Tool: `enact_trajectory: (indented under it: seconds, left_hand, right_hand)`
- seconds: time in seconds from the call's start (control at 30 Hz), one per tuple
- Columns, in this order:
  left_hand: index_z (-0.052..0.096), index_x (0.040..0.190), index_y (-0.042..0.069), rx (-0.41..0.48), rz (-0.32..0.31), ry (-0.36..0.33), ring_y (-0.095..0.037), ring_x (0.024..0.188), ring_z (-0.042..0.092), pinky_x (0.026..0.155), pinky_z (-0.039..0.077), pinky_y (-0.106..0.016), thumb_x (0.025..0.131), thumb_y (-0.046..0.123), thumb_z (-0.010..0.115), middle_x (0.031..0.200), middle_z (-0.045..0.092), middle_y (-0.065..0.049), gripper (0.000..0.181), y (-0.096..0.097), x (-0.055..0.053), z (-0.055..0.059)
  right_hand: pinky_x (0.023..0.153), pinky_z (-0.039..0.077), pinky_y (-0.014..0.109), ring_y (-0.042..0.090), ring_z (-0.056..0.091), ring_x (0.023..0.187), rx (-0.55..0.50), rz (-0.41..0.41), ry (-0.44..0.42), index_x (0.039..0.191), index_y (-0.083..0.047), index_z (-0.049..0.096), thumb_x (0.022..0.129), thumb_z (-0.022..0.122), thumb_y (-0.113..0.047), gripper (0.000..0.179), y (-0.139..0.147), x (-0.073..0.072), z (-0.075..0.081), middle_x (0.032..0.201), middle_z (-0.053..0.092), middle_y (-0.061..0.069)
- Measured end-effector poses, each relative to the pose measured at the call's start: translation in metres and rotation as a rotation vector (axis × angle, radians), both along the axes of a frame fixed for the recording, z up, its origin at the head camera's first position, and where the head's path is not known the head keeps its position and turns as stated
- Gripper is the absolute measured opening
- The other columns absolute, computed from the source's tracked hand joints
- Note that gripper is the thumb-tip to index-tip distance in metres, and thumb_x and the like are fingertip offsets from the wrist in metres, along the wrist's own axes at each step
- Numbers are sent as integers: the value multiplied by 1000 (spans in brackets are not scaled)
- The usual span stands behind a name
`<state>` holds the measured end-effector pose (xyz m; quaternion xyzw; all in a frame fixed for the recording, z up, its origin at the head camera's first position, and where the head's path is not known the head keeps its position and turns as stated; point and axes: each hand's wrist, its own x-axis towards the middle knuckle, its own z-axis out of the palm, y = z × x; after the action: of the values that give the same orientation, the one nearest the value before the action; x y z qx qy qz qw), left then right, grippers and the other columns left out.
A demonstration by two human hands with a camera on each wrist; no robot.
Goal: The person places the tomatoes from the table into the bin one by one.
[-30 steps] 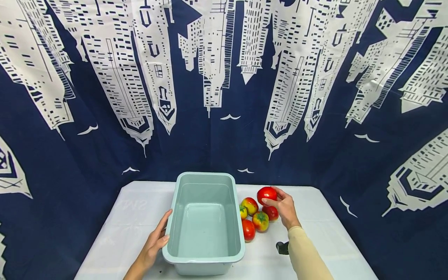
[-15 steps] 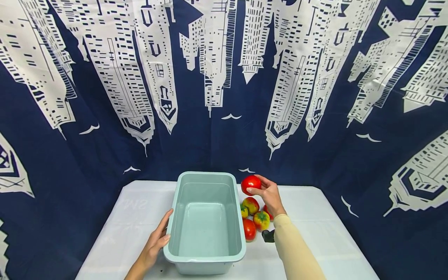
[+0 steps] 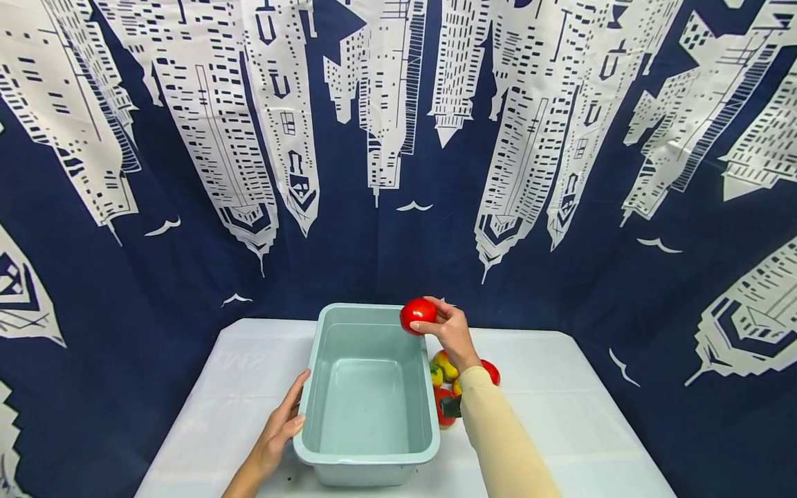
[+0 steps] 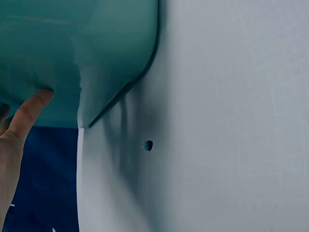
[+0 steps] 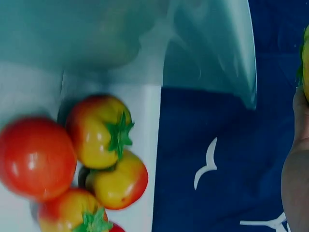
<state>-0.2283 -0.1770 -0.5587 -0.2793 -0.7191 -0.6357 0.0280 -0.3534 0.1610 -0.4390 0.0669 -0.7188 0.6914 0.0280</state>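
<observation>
In the head view, my right hand point(image 3: 451, 332) pinches a tomato point(image 3: 417, 315) between thumb and fingers, over the far right corner of a pale green plastic tub point(image 3: 367, 459). This tomato looks glossy red from above; a yellow-green side of the tomato point(image 5: 306, 60) shows at the edge of the right wrist view. My left hand point(image 3: 274, 432) rests against the tub's left side, its thumb at the rim and its fingers along the outer wall. One straight finger touches that wall in the left wrist view. Nothing lies inside the tub.
Several tomatoes lie right of the tub, partly hidden by my right forearm: a red tomato point(image 5: 36, 157), a yellow-red tomato point(image 5: 99, 130) with green leaves, and others. A white tabletop point(image 3: 548, 401) lies beneath, and a dark blue skyline-print cloth point(image 3: 373, 256) hangs behind.
My right hand has carried the red tomato leftward and up, from above the other tomatoes to over the tub's far right corner. My left hand keeps its place at the tub.
</observation>
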Motion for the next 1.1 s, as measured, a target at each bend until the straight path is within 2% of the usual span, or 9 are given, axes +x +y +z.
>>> enact_trajectory:
  seconds: [0.07,0.2,0.33,0.4,0.53,0.73,0.9,1.0,1.1]
  left_hand:
    - [8,158,17,-3,-3,8,-9,126,51,87,52,-35,96,15,33,150,23,-40,67,0,-1,0]
    - [8,158,16,-1,11,19,-14,130,49,91,49,-31,96,14,32,153,23,-36,67,0,0,-2]
    - [8,158,14,-4,26,24,-12,135,44,96,45,-26,96,13,32,157,19,-30,66,1,-1,-5]
    - [8,158,13,-11,26,32,-9,134,43,96,45,-26,96,13,33,157,18,-30,67,3,-1,-5]
    - [10,158,13,-38,45,42,-12,130,49,92,48,-28,95,14,34,155,22,-32,67,3,-1,-4]
    - [11,158,14,-54,71,59,-16,129,50,91,48,-28,95,14,34,155,24,-31,67,2,-1,-2]
    - [11,158,12,-51,73,69,-21,129,51,92,48,-28,95,13,33,155,25,-32,67,3,-1,-3]
    - [11,158,14,-49,89,60,-20,130,50,93,47,-27,95,14,33,157,22,-28,66,3,0,-3]
    - [10,158,13,-49,78,51,-18,131,49,93,47,-27,96,14,32,157,21,-28,66,4,0,-3]
  right_hand:
    - [95,51,38,29,59,114,4,14,7,134,-9,57,74,81,-11,64,-6,0,-1,132,61,14]
    - [97,50,41,30,57,116,22,47,16,137,-7,55,75,80,-10,67,-12,0,0,133,60,14]
    - [99,48,43,29,57,116,29,49,8,135,-12,57,75,80,-11,64,-11,-2,4,130,62,13]
    - [98,49,43,28,58,115,30,41,13,134,-13,58,74,81,-11,64,-9,-3,8,129,64,13]
    - [98,49,42,27,60,112,21,28,28,132,-13,60,73,82,-12,62,-10,-7,15,126,65,12]
    - [97,50,42,29,57,115,-1,41,34,132,-15,60,74,81,-12,62,-26,-7,21,128,63,10]
    - [93,51,39,29,59,114,-41,52,29,132,-13,60,73,80,-9,62,-44,-5,18,129,63,11]
    - [93,51,37,28,60,113,-63,85,24,132,-12,60,73,80,-9,62,-56,-4,16,130,63,13]
    - [92,52,37,26,60,111,-67,97,18,133,-11,60,73,80,-9,63,-64,-2,12,129,64,13]
